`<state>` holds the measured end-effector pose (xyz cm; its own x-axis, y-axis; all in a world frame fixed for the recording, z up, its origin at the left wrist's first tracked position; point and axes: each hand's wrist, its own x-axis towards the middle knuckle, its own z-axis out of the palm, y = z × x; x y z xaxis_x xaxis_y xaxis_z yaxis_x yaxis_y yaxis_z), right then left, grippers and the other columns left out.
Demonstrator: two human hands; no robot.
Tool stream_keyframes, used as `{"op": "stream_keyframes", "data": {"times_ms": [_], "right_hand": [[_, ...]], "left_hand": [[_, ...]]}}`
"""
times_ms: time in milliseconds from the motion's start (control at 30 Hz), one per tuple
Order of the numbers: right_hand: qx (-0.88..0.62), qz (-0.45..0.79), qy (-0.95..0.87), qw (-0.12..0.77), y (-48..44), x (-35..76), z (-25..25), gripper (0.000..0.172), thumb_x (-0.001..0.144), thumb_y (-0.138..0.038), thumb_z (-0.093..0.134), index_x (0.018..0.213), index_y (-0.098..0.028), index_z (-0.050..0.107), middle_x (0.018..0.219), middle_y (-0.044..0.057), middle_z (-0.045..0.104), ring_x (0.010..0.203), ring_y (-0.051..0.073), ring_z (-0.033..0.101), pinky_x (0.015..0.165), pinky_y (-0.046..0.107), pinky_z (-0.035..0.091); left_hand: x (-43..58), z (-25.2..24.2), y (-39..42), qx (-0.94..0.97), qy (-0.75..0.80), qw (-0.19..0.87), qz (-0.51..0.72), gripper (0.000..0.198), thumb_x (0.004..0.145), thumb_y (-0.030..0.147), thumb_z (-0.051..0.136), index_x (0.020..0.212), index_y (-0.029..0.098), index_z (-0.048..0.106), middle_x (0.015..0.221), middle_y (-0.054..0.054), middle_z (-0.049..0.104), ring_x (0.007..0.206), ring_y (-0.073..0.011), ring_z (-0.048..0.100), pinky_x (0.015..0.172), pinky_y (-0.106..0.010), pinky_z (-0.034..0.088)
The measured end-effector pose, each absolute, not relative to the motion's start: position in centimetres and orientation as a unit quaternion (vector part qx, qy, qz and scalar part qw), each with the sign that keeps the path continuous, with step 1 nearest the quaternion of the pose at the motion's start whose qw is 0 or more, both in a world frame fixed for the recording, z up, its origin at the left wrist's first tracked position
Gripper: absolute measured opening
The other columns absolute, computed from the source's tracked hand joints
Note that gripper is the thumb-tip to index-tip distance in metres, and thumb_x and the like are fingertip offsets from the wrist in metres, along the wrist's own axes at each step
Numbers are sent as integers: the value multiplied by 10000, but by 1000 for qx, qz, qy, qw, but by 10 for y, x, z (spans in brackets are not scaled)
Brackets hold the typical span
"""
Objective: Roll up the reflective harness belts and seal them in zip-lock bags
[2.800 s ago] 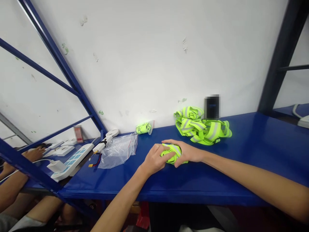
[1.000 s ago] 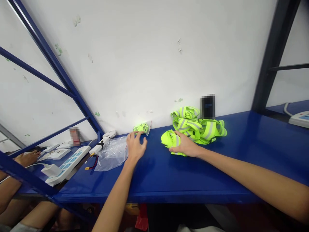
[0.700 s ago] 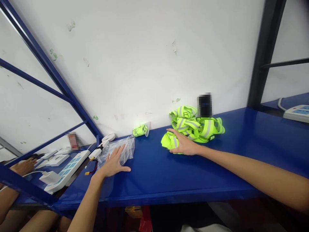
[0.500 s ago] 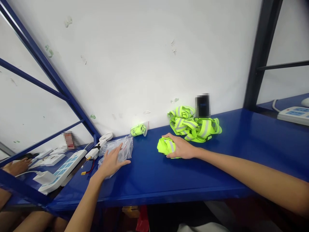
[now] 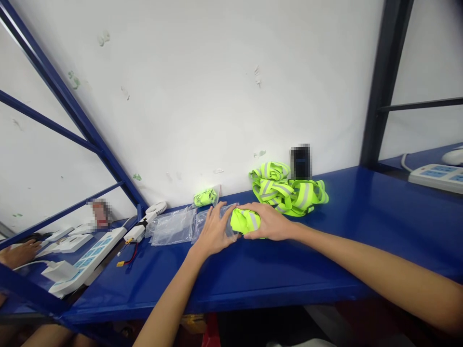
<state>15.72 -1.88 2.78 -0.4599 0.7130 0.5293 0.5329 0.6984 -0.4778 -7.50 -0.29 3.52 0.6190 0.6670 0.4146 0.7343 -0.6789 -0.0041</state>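
Note:
My right hand (image 5: 274,222) is closed around a rolled-up reflective vest (image 5: 244,221), neon yellow with a grey stripe, just above or on the blue table (image 5: 282,270). Close on its left, my left hand (image 5: 216,231) grips a clear plastic bag (image 5: 200,222); part of the bag shows between thumb and fingers beside the roll. Whether the bag's mouth is open I cannot tell. Further left lies a pile of clear plastic bags (image 5: 172,226). Behind my hands a bagged yellow bundle (image 5: 205,197) rests near the wall.
Loose yellow reflective straps (image 5: 285,190) are heaped at the back right, before a blurred dark object (image 5: 301,161). At left are a white handheld fan (image 5: 156,209), a white battery-like pack with wires (image 5: 135,234) and a power strip (image 5: 88,262). Another person's hand (image 5: 20,253) is beyond the blue frame.
My left hand has moved right from the bag pile, bringing one clear bag up to the rolled vest. My right hand still holds the roll, nearly in place.

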Motion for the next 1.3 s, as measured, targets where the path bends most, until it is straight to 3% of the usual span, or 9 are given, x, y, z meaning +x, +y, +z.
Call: {"op": "stream_keyframes", "data": {"times_ms": [67, 200, 333, 500, 633, 767, 1000, 1133, 1300], "right_hand": [[-418, 103, -839, 332, -10, 162, 22, 802, 648, -517, 760, 1352, -221, 514, 1203, 117, 633, 1052, 315, 600, 891, 424, 443], [-463, 133, -827, 290, 0, 170, 23, 795, 626, -542, 756, 1314, -202, 550, 1185, 104, 657, 1046, 318, 611, 883, 403, 445], [-479, 177, -822, 254, -2, 177, 33, 774, 602, -553, 765, 1264, -191, 595, 1127, 103, 678, 988, 310, 632, 839, 377, 459], [-431, 218, -840, 248, -11, 176, 38, 708, 667, -634, 689, 1230, -210, 626, 1138, 90, 684, 997, 309, 627, 852, 373, 452], [-403, 234, -838, 284, -14, 172, 33, 524, 834, -606, 524, 1160, -217, 655, 1145, 79, 688, 1026, 294, 620, 894, 372, 435], [-414, 220, -824, 317, -11, 170, 26, 459, 982, -453, 245, 1097, -212, 618, 1105, 77, 680, 1012, 262, 616, 886, 378, 432], [-457, 186, -804, 331, -7, 171, 20, 270, 959, -349, 318, 1137, -215, 469, 1039, 77, 627, 937, 244, 604, 809, 370, 440], [-466, 187, -797, 336, -4, 172, 21, 195, 923, -373, 386, 959, -219, 499, 814, 19, 600, 759, 208, 573, 705, 327, 420], [-462, 166, -796, 354, -3, 171, 24, 158, 845, -356, 492, 872, -208, 540, 732, -5, 584, 698, 183, 537, 637, 283, 366]], "left_hand": [[-65, 32, 16, -912, -370, 26, -177, 847, 723, 454, 702, 1446, 247, 311, 1503, -150, 292, 1391, -348, 282, 1120, -546, 250], [-57, 29, 32, -915, -348, -76, -191, 853, 664, 506, 751, 1385, 220, 397, 1367, -100, 511, 1282, -329, 459, 1086, -473, 349], [-57, 22, 23, -894, -370, -135, -214, 1086, 538, 597, 804, 1440, 235, 321, 1398, -125, 494, 1302, -330, 447, 1091, -497, 335], [-53, 19, 10, -896, -375, -133, -199, 1133, 523, 655, 779, 1459, 228, 303, 1474, -136, 410, 1408, -327, 293, 1177, -518, 143], [-47, 19, 5, -891, -387, -151, -184, 1054, 535, 662, 769, 1413, 216, 391, 1471, -147, 411, 1402, -336, 302, 1167, -509, 191], [-45, 14, 6, -895, -377, -139, -192, 1028, 616, 671, 716, 1448, 221, 315, 1495, -143, 373, 1419, -312, 271, 1162, -493, 221], [-45, 9, 7, -916, -340, -59, -205, 1018, 675, 686, 657, 1477, 246, 211, 1532, -138, 304, 1455, -292, 170, 1173, -536, 155], [-43, 7, 7, -917, -337, -47, -208, 1032, 668, 705, 646, 1477, 237, 207, 1528, -144, 306, 1447, -291, 197, 1171, -540, 162], [-39, 6, 5, -913, -339, -53, -221, 1073, 619, 708, 683, 1469, 239, 226, 1504, -157, 342, 1433, -315, 232, 1155, -539, 209]]}}
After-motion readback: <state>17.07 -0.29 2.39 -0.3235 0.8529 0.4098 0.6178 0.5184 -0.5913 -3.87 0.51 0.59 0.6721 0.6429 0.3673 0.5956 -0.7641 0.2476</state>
